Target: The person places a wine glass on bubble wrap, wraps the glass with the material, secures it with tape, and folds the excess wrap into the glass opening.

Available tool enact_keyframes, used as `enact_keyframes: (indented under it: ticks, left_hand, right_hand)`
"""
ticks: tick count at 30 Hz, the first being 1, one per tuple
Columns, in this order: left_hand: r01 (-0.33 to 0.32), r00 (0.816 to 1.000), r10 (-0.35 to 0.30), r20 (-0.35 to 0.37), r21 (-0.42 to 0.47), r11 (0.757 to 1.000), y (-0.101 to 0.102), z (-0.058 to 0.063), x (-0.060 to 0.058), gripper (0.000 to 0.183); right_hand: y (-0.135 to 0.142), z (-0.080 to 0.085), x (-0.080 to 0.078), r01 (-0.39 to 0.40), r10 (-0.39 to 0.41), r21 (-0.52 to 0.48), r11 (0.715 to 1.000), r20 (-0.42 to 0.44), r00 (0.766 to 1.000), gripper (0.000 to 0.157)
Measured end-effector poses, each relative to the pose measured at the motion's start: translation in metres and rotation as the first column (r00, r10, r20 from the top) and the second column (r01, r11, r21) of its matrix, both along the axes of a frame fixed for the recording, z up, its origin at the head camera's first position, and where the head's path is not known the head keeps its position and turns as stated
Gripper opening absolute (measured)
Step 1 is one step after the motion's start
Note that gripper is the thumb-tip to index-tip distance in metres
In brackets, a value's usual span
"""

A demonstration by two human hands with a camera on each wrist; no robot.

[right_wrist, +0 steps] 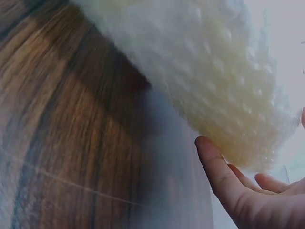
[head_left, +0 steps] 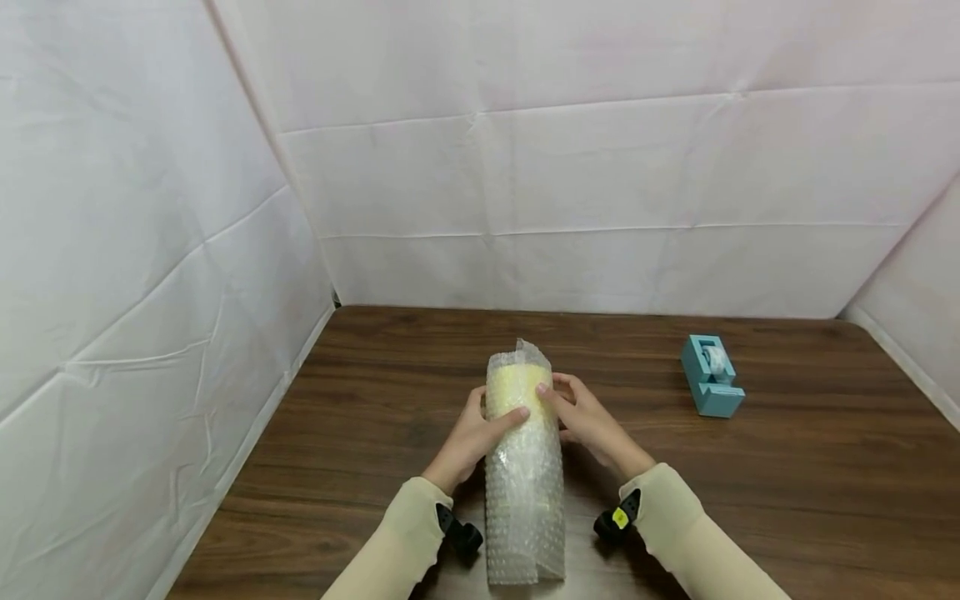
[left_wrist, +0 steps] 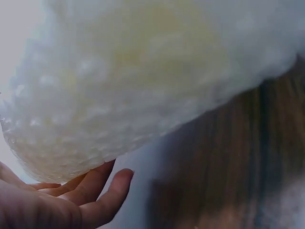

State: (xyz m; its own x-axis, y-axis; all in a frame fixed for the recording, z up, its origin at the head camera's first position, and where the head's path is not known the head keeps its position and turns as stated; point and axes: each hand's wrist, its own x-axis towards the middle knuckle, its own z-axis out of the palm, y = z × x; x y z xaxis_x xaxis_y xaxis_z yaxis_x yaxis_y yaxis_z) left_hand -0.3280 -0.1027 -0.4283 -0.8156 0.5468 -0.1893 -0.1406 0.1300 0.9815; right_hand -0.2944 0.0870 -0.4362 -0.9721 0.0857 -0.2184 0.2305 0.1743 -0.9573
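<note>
A roll of clear bubble wrap [head_left: 525,492] lies lengthwise in front of me in the head view, wound around something pale yellow [head_left: 510,387] that shows through its far half. My left hand [head_left: 471,437] grips it from the left, thumb across the top and fingers at the side. From the right, my right hand [head_left: 592,422] holds it near the far end, thumb on top. Close up in the left wrist view, bubbled film [left_wrist: 95,124] rests against the left fingers [left_wrist: 97,181]. The right fingers [right_wrist: 217,167] reach along the film's underside in the right wrist view.
A blue tape dispenser [head_left: 708,383] with a roll of clear tape stands at the right on the dark wooden table [head_left: 375,375]. White cloth walls [head_left: 585,175] enclose the table at the back and on both sides.
</note>
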Motion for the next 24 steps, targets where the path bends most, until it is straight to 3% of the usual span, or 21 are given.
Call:
enact_keyframes:
  ticks: [4,7,16,24]
  left_hand:
    - [-0.006,1.0,0.007,-0.019,0.042,0.999,0.007,-0.008,-0.009,0.088]
    - [-0.012,0.999,0.015,-0.047,0.065,0.998,0.01,-0.007,-0.012,0.09]
    - [0.063,0.989,-0.035,-0.141,0.196,0.979,0.014,0.015,-0.012,0.087]
    - [0.128,0.954,-0.05,-0.295,0.251,0.959,0.02,0.031,-0.013,0.089]
  right_hand:
    - [0.0,0.011,0.004,0.029,-0.03,-0.034,0.999,-0.019,0.999,0.079]
    - [0.0,0.021,0.007,0.038,-0.041,-0.065,0.997,-0.039,0.998,0.083]
    - [0.003,0.048,0.016,0.035,-0.032,0.022,0.999,-0.126,0.991,0.079]
    - [0.008,0.066,0.026,0.044,-0.021,0.077,0.996,-0.272,0.962,0.068]
